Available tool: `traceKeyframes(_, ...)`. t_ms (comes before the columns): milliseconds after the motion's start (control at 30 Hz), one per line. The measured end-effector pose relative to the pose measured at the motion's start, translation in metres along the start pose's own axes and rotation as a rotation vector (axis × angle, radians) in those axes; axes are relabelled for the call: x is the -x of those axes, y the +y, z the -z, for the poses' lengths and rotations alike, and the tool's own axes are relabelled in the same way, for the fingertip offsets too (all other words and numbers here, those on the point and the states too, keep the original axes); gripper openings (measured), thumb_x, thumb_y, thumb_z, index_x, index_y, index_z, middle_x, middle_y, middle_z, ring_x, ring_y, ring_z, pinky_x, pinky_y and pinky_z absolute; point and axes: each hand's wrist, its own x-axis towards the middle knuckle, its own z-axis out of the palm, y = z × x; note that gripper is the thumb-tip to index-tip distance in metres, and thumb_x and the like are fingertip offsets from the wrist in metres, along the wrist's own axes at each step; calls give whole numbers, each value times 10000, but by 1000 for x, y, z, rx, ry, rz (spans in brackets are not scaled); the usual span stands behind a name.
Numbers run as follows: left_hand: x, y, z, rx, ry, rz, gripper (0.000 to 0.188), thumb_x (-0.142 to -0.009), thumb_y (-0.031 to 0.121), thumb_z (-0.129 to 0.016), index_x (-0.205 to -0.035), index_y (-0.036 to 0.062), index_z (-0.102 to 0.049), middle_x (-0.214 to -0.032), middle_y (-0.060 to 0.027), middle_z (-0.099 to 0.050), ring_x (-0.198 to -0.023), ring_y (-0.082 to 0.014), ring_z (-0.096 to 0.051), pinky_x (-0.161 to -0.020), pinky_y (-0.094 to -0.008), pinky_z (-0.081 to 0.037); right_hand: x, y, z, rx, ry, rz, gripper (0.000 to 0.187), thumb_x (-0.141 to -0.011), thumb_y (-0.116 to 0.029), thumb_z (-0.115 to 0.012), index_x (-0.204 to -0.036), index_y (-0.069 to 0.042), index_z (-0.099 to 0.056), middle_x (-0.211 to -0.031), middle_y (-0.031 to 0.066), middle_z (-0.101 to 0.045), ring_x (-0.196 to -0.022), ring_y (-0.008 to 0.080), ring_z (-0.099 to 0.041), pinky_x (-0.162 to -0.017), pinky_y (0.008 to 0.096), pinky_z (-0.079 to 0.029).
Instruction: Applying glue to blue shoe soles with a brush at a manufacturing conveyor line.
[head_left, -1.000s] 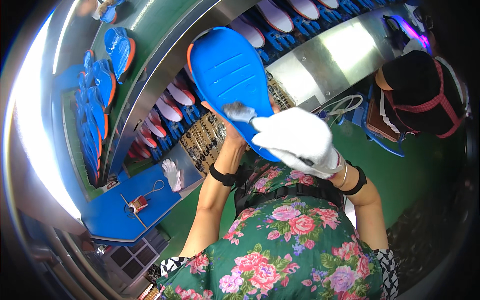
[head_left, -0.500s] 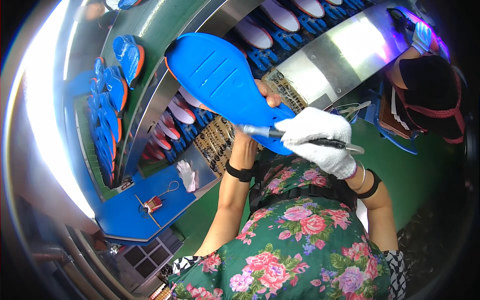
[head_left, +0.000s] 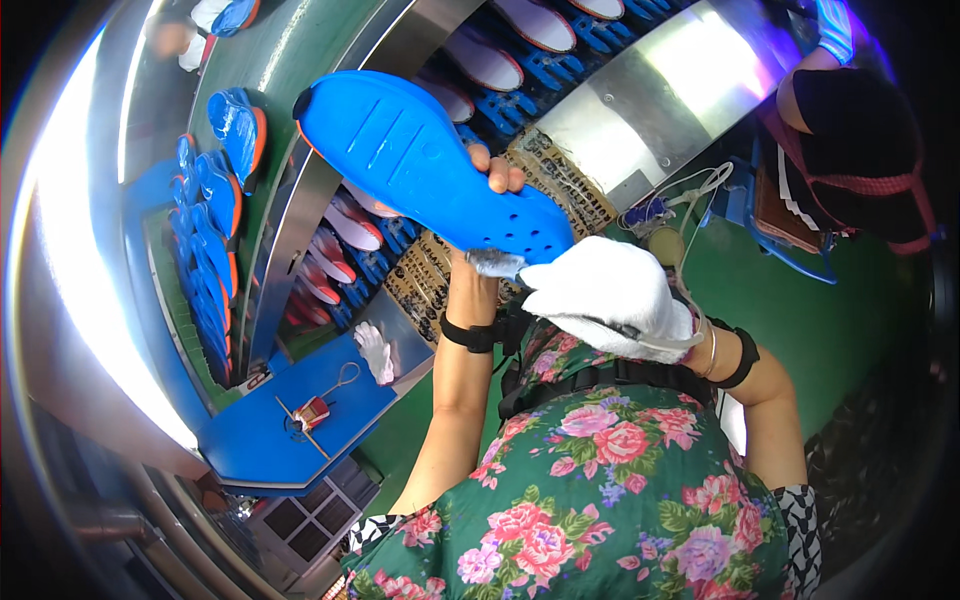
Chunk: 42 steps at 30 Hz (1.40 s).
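My bare left hand (head_left: 497,172) grips a large blue shoe sole (head_left: 395,145), its fingertips curled over the sole's right edge. The sole has shallow grooves at its wide end, a cluster of small holes at the narrower end, and a dark tip with orange along the rim. In my white-gloved right hand (head_left: 612,298) is a brush with pale grey bristles (head_left: 493,263). Those bristles are at the sole's lower edge, beside the holes; whether they touch it I cannot tell. Most of the brush handle is hidden by the glove, and a thin tube (head_left: 684,270) runs by the wrist.
Several blue soles with orange rims (head_left: 238,135) stand at left. Behind the held sole, a rack carries pale-soled pieces (head_left: 485,60). A blue table (head_left: 290,440) at lower left bears a glove (head_left: 374,352) and a small red item (head_left: 312,412). A co-worker (head_left: 850,140) is at right.
The sole and my left hand have shifted slightly left. My right hand has moved down, bringing the bristles from across the sole to its lower edge. The holes are now uncovered.
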Motion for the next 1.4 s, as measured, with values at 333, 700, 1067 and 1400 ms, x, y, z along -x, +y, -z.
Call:
traceKeyframes(333, -10, 19, 3, -27, 79, 233, 1323, -704, 1092, -517, -1510, 44, -516, -1130, -156, -639, -915, -298, -646, -923, -495, -507, 11, 5, 2, -127, -113, 0, 247, -852, -88, -863, -1098, -113, -844, -1090, 100, -824, -901, 277, -759, -762, 394, -614)
traceKeyframes(700, -21, 29, 8, 87, 52, 571, 1338, -792, 1050, -334, -1692, 62, -385, -1529, -292, -601, -1240, -457, -708, -984, -638, -623, -1, 2, 6, 15, -369, 103, 306, -860, -82, -825, -1166, -88, -843, -1201, 135, -816, -979, 295, -777, -822, 417, -621)
traceKeyframes(1067, -28, 35, -22, -542, 397, 792, 1181, -893, 954, -391, -1714, 107, -353, -1624, -246, -536, -1348, -412, -653, -1035, -670, -591, -18, 19, 20, -104, -359, 19, 267, -831, -52, -862, -1093, -100, -848, -1084, 117, -818, -899, 293, -760, -771, 389, -610)
traceKeyframes(1400, -117, 74, -41, -46, -5, 211, 879, -1085, 763, -385, -1560, 42, -544, -1447, -194, -665, -1176, -353, -720, -1011, -536, -618, -23, 54, 45, -1328, 389, -749, 276, -894, 125, -683, -1157, 49, -713, -1260, 237, -723, -1031, 252, -717, -833, 321, -601)
